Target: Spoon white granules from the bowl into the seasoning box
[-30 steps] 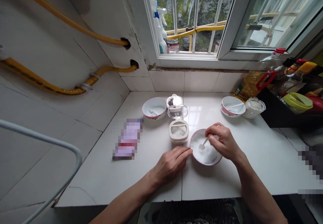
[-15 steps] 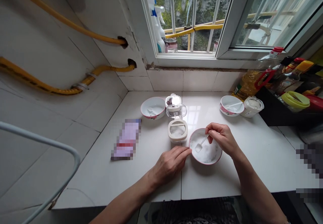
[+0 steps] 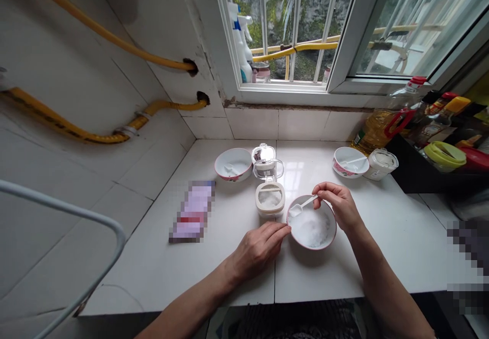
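A bowl [image 3: 311, 232] of white granules stands on the white counter [image 3: 229, 257]. Over its right rim, my right hand [image 3: 338, 204] pinches the handle of a small white spoon [image 3: 296, 210], whose scoop is at the upper left inside the bowl. My left hand [image 3: 262, 245] rests at the bowl's left rim, fingertips touching it and fingers pressed together. Whether those fingers grip the rim or only lean on it is hard to see, but they are closed against it. Just left of the bowl is a clear container [image 3: 270, 200] with white contents, its lid raised.
Behind are a second container [image 3: 263, 154] and a bowl with a spoon [image 3: 234, 164]. A blurred purple packet [image 3: 194, 212] lies left. At the right back stand another bowl [image 3: 350, 163], a closed jar [image 3: 381, 164], an oil bottle [image 3: 376, 125] and a black rack [image 3: 416, 176].
The spoon's scoop has moved up and left towards the bowl's upper left rim, and my right hand has risen slightly. My left hand has stayed at the rim.
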{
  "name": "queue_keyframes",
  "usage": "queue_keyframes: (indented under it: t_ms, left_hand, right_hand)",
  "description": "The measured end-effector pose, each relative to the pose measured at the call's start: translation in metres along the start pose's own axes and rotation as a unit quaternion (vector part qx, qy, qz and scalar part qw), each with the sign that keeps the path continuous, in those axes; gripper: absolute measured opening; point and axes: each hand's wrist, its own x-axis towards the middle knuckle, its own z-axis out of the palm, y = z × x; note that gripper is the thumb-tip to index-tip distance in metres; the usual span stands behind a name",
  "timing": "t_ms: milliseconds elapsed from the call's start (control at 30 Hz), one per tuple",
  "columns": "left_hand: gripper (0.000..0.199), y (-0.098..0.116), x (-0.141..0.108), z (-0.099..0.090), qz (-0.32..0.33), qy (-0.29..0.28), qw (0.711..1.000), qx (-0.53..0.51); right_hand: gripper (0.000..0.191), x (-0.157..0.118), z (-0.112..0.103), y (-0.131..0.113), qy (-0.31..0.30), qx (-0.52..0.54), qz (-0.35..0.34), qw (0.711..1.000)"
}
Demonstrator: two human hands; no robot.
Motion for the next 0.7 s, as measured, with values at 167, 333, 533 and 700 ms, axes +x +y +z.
queue_keyframes:
  t_ms: [167,333,533,700]
  left_hand:
    - [0.03,0.0,0.0,0.001,0.003,0.012,1.0,0.002]
    - [0.031,0.0,0.001,0.0,0.004,0.002,1.0,0.003]
    - [0.03,0.001,0.002,-0.001,0.002,0.004,1.0,0.005]
    - [0.029,0.0,0.002,-0.001,0.005,0.004,1.0,-0.001]
  right_hand:
    - [0.014,-0.006,0.01,0.002,0.023,0.009,-0.056,0.998]
    - [0.012,-0.013,0.026,0.005,0.033,-0.165,-0.27,0.948]
    - [0.027,-0.012,0.028,0.003,-0.033,-0.312,-0.464,0.828]
    - [0.019,-0.015,0.01,-0.003,0.07,-0.266,-0.381,0.882]
